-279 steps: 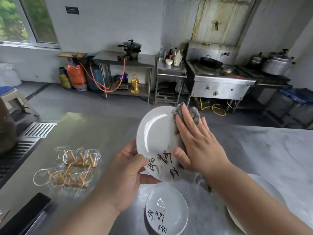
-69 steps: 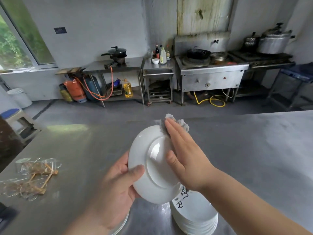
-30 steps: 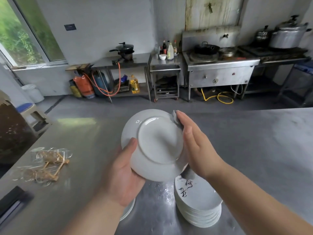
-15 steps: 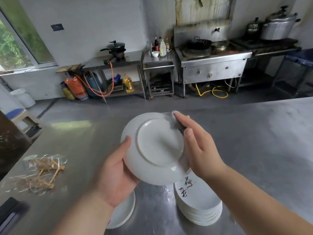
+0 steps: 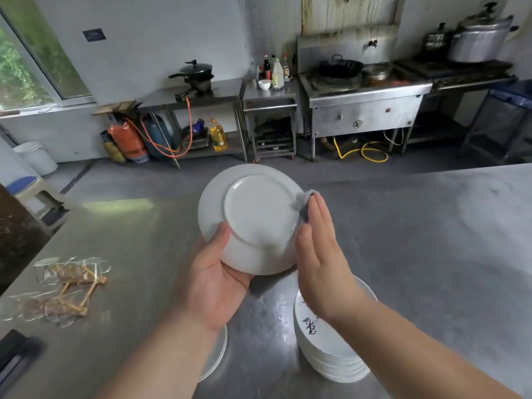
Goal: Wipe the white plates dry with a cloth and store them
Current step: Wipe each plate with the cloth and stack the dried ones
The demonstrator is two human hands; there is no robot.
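Note:
A white plate is held up above the steel table with its underside facing me. My left hand grips its lower left rim, thumb on the back. My right hand lies with straight fingers along the plate's right rim, pressing a grey cloth against it; only a bit of cloth shows. Below my right wrist stands a stack of white plates with black writing on the top one. A smaller pile of white plates lies under my left forearm, mostly hidden.
The steel table stretches wide to the right. Plastic-wrapped wooden pieces lie at the left and a dark flat object sits at the near left edge. Stoves, pots, gas cylinders and shelves line the far wall across the floor.
The plate has turned and risen slightly in my left hand. My right hand has slid with the cloth from the plate's upper right edge down its right side.

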